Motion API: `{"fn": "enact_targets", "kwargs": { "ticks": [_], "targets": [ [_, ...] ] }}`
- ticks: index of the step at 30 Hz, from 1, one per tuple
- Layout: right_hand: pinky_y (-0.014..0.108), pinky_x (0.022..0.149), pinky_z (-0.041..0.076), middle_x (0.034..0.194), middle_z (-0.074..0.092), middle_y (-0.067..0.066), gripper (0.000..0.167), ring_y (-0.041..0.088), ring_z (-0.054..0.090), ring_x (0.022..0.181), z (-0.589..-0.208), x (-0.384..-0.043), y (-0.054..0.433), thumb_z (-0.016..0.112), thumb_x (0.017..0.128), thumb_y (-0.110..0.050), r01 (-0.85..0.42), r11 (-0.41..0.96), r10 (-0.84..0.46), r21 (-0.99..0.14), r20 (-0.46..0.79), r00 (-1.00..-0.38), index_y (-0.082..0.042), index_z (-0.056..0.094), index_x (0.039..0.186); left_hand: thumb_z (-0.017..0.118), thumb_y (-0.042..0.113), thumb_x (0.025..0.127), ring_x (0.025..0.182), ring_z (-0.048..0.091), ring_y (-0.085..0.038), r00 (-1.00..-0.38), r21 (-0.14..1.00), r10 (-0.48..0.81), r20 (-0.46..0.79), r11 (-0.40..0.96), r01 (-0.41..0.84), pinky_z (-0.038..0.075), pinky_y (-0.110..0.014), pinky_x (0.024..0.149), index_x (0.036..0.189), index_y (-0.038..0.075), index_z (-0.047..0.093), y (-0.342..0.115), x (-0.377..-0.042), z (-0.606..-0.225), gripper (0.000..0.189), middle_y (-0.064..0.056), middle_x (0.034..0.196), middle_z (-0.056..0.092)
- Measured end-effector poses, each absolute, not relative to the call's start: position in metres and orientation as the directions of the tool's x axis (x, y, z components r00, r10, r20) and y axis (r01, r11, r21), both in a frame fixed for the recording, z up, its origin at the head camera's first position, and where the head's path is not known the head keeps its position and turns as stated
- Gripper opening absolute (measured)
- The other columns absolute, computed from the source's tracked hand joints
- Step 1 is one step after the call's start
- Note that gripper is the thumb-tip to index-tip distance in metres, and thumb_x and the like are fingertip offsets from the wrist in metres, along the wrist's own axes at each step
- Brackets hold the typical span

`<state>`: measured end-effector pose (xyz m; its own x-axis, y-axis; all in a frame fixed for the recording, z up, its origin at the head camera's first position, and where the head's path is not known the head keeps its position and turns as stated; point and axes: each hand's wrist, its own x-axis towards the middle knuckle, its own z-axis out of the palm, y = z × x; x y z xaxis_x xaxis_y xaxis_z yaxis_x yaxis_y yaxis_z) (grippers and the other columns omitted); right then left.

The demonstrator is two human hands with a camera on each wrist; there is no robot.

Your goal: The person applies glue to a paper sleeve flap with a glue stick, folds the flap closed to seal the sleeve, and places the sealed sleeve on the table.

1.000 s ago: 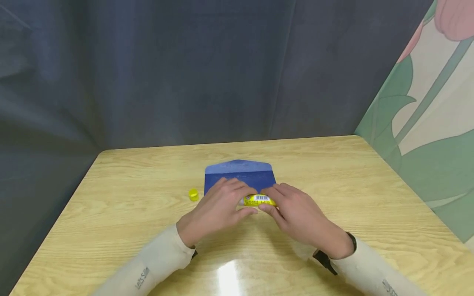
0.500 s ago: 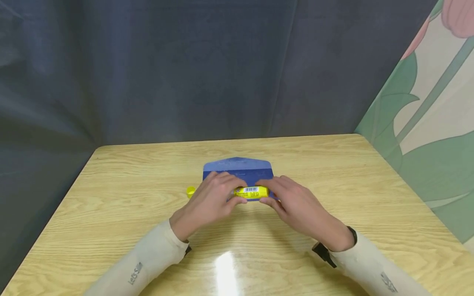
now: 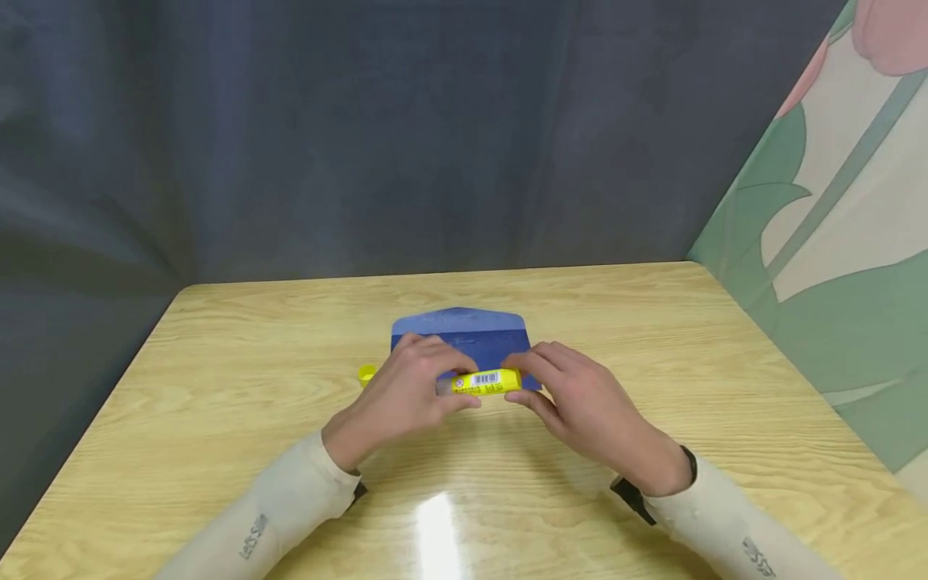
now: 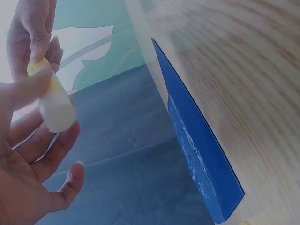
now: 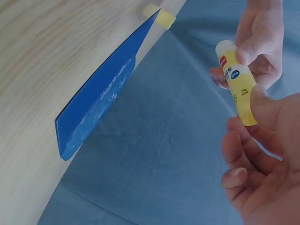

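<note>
A yellow glue stick (image 3: pixel 486 381), uncapped and with a barcode on its side, is held level above the table between both hands. Left fingers and thumb pinch it near its white end, which shows in the left wrist view; that hand (image 3: pixel 406 391) hides part of it in the head view. At the other, yellow end the right hand (image 3: pixel 590 411) grips it between thumb and fingers. Below and beyond the hands lies a dark blue envelope (image 3: pixel 482 345), its flap (image 5: pixel 101 110) open and pointing away, with whitish smears on the flap. Both hands cover its near part.
The yellow cap (image 3: pixel 366 374) stands on the wooden table (image 3: pixel 290 346) just left of the envelope, partly behind the left hand. A dark curtain (image 3: pixel 435 145) hangs behind the table, and a flower-patterned wall (image 3: pixel 855 242) runs along the right.
Both hands and the glue stick have shifted slightly left and away from the body. More of the stick's right end shows now. The view has moved a little too.
</note>
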<state>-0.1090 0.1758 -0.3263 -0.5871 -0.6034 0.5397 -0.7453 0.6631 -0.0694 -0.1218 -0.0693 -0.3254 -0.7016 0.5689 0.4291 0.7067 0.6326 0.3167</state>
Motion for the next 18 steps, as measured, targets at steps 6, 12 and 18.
{"fn": "enact_targets", "kwargs": {
  "ticks": [6, 12, 18],
  "targets": [
    [0.029, 0.072, 0.056, 0.096, 0.068, 0.001, 0.038, 0.012, 0.061, 0.08, -0.3256, -0.1089, 0.1738, 0.079, 0.083, -0.031, -0.742, 0.67, -0.608, -0.02, 0.56, -0.563, -0.008, 0.066, 0.112, 0.089, 0.031, 0.073, 0.083, 0.063, -0.011, -0.69, 0.339, 0.553, 0.467, 0.609, 0.717, 0.04, -0.033, 0.081, 0.1, 0.017, 0.078, -0.0713, -0.123, -0.3261, 0.032, 0.007, 0.094, 0.077],
    [0.031, 0.072, 0.055, 0.091, 0.067, 0.001, 0.036, 0.013, 0.06, 0.078, -0.3264, -0.1077, 0.1742, 0.072, 0.09, -0.039, -0.728, 0.686, -0.598, 0.005, 0.573, -0.56, -0.008, 0.067, 0.109, 0.089, 0.031, 0.074, 0.086, 0.057, -0.009, -0.688, 0.325, 0.532, 0.495, 0.621, 0.714, 0.036, -0.041, 0.088, 0.1, 0.02, 0.08, -0.0711, -0.123, -0.3258, 0.03, 0.008, 0.091, 0.077],
    [0.031, 0.071, 0.053, 0.084, 0.064, -0.001, 0.048, 0.011, 0.056, 0.073, -0.3291, -0.1046, 0.1727, 0.047, 0.102, -0.051, -0.714, 0.7, -0.582, 0.015, 0.591, -0.558, -0.008, 0.067, 0.105, 0.089, 0.032, 0.074, 0.088, 0.057, -0.01, -0.639, 0.264, 0.534, 0.554, 0.614, 0.743, 0.033, -0.045, 0.09, 0.1, 0.021, 0.081, -0.0703, -0.1227, -0.3289, 0.03, 0.008, 0.087, 0.076]
  ]
}}
